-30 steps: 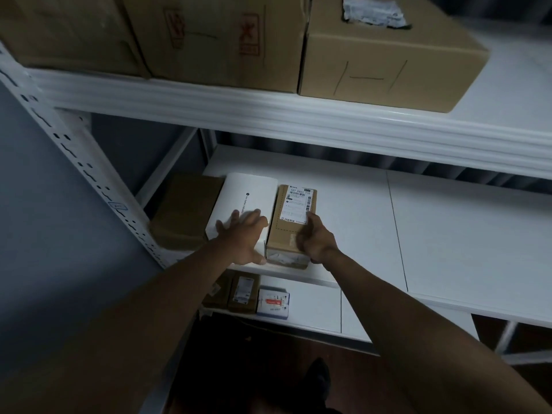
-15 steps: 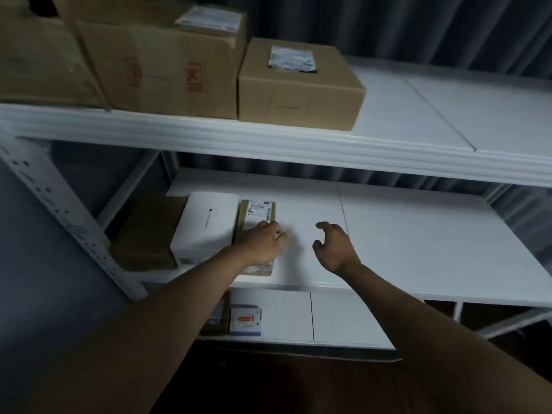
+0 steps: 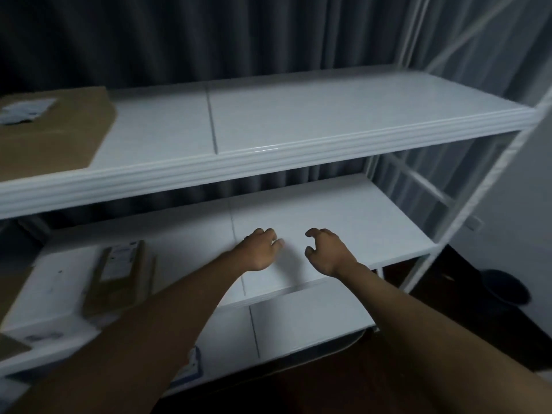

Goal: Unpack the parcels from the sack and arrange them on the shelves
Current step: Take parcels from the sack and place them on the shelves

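Head view: brown parcel [image 3: 119, 276] lies left of both empty hands [image 3: 260, 249]

White shelves [image 3: 298, 156], brown cardboard box [image 3: 53, 135], white parcel [image 3: 50, 294], dark grey pleated curtain [image 3: 209, 37].

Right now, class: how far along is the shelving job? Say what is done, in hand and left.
Done: a labelled brown parcel lies beside a white box on the middle shelf. In hand: nothing; left hand and right hand hover empty. Left: unclear, since no sack is visible.

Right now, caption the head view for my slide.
Both hands, left hand and right hand, empty over the middle shelf.
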